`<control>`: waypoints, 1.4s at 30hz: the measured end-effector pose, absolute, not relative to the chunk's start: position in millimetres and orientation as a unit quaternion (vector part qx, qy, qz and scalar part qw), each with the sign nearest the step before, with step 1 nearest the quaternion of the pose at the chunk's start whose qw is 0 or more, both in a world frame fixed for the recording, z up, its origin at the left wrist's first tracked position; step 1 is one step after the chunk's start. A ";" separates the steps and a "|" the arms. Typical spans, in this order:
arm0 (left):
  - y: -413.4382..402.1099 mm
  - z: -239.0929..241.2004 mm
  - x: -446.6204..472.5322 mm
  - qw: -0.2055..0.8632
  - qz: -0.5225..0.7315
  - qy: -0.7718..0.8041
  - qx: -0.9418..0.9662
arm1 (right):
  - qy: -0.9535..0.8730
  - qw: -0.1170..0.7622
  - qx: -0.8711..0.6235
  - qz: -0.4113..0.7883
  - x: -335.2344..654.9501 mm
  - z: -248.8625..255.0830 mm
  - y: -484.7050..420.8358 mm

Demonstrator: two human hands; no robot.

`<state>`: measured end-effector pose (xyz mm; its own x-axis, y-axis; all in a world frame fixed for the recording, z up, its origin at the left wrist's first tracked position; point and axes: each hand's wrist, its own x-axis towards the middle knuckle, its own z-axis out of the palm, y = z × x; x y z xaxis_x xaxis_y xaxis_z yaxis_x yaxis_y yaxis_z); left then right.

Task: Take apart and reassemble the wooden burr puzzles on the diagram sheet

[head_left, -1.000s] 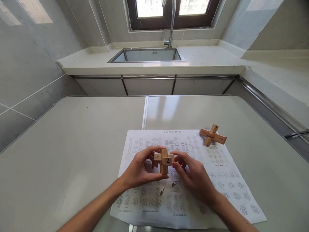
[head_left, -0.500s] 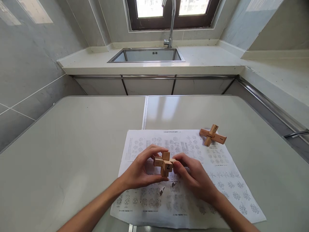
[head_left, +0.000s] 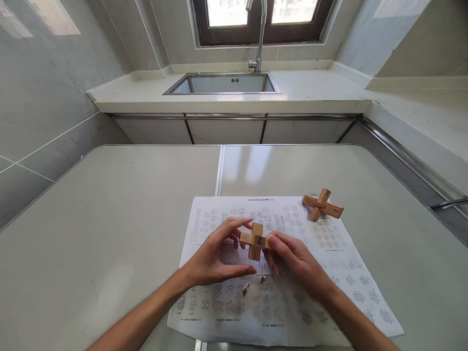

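Observation:
Between my hands is a wooden interlocking puzzle (head_left: 255, 246) shaped like a cross, with a black "2" on one block. My right hand (head_left: 292, 256) pinches its right-hand arm between thumb and fingers. My left hand (head_left: 219, 253) curves around the left side, thumb and fingers spread apart; its thumb is clear of the wood, and whether a fingertip touches the left arm I cannot tell. Both hands are above a printed paper sheet (head_left: 278, 324) covered with small diagrams. A second wooden cross puzzle (head_left: 321, 205), marked "1", lies at the sheet's upper right edge.
The sheet lies on a pale table (head_left: 109, 219) with a seam down its middle. Beyond it are a white counter (head_left: 314, 87), a sink (head_left: 223, 92) and a faucet (head_left: 260, 39) below a window. Tiled walls (head_left: 47, 97) stand on the left.
The puzzle has turned and moved slightly up and right, its "2" now facing differently. My left hand has let go with its thumb, while my right hand has taken a fuller grip.

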<state>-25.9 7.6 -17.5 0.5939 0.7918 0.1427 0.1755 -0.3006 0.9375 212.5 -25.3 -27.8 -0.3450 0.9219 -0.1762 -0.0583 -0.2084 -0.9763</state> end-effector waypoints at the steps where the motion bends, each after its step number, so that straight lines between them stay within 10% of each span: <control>1: 7.8 -18.3 -25.7 0.496 0.319 0.326 0.739 | -0.468 0.392 -0.439 0.659 213.4 -27.9 -24.2; 20: 7.7 -15.3 -24.3 0.497 0.308 0.329 0.742 | -0.109 0.584 -0.446 0.670 233.2 -33.8 -6.8; 42: 7.1 -13.6 -23.7 0.495 0.313 0.324 0.743 | -0.151 0.539 -0.460 0.689 232.1 -32.6 -6.5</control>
<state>-23.7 7.1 -13.6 0.5936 0.7916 0.1449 0.1717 -0.3006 0.9382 232.1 -6.5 -32.6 0.0059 0.8822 -0.4708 -0.6036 -0.3722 -0.7051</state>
